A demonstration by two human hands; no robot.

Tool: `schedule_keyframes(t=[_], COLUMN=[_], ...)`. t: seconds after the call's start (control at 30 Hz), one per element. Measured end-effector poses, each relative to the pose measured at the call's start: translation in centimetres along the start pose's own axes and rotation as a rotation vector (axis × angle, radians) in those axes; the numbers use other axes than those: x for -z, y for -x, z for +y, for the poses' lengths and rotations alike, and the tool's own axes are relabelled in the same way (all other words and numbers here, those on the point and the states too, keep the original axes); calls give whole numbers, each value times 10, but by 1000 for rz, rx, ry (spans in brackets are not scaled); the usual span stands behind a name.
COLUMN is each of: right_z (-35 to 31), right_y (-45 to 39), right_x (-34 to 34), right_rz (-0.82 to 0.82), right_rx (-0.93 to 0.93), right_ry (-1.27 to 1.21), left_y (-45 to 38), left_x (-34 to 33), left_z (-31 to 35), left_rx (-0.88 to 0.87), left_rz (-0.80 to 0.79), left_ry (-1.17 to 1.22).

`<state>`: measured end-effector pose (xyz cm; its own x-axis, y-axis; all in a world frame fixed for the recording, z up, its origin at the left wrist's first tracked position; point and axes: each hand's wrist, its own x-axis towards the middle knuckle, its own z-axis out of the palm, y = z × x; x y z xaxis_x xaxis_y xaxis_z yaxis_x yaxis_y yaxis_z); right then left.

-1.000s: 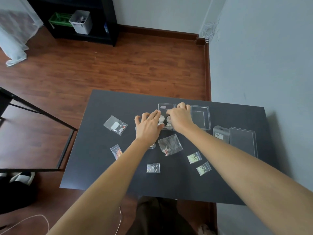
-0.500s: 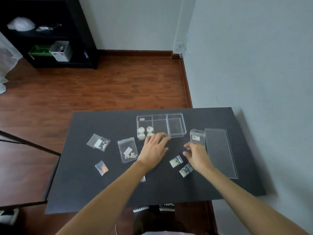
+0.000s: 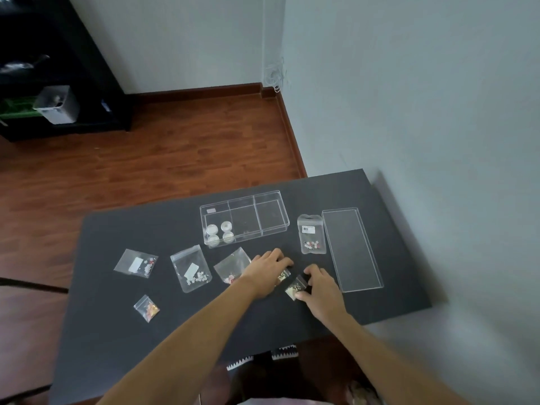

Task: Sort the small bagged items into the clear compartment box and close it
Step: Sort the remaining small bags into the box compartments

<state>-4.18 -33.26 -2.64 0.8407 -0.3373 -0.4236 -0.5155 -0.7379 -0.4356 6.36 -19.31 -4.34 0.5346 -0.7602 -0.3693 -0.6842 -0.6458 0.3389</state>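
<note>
Head view — glossy clear compartment box (image 3: 245, 219)

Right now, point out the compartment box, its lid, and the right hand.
compartment box (image 3: 271, 213): head view, bare right compartment wall.
lid (image 3: 352, 248): head view, flat middle.
right hand (image 3: 321, 285): head view, back of hand.

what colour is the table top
Dark grey, almost black and matte, table top, shown in the head view.

left hand (image 3: 267, 271): bare, no ring or glove | right hand (image 3: 321, 285): bare, no ring or glove | forearms: bare, no sleeves, no watch or band | lower body: dark trousers (image 3: 263, 381), partly hidden under bench edge
</note>
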Motion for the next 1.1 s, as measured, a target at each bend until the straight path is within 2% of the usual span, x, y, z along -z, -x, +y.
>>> schedule_keyframes(t=[0.2,0.37,0.57,0.83,1.1], right_z=[-5,-10,-13,-20,-40], right_y=[-7,-13,-18,-33,-44], right_x=[4,7,16,30,50], right_rz=[-29,-75,-151,-112,-39], right_rx=[-24,-17,38,104,169], right_ry=[-21,21,82,-69,-186], left_y=[-4,5,27,34,2], left_x=[10,12,29,77,84], left_z=[2,0,-13,-62,-81], left_rx=[43,106,141,340,398], left_rz=[-59,-19,269,591,504], left_ry=[78,193,380,451,289])
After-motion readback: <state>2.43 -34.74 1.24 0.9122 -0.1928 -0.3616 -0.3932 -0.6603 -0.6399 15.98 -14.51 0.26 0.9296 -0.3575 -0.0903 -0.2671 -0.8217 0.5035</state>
